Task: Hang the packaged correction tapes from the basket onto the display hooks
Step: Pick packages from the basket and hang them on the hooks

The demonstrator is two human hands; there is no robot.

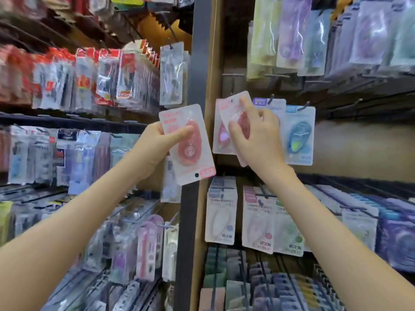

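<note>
The left hand (pixel 155 149) grips 1 red correction tape pack (pixel 190 151), upside down with its hang hole lowest, in front of the grey shelf post (pixel 198 75). The right hand (pixel 258 135) pinches a 2nd red pack (pixel 233 108), tilted, in front of a hanging pink pack (pixel 221 136) just beside a blue pack (pixel 299 135).

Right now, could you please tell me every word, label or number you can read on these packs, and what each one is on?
Nothing reads clearly.
Clear pack with red correction tape in the left hand: pink print, too blurred.
Second red-tape pack held by the right hand: pink print, blurred.
Blue-tape pack hanging beside it: blue header, blurred.
White packs on the row below: grey lettering, too small.
</note>
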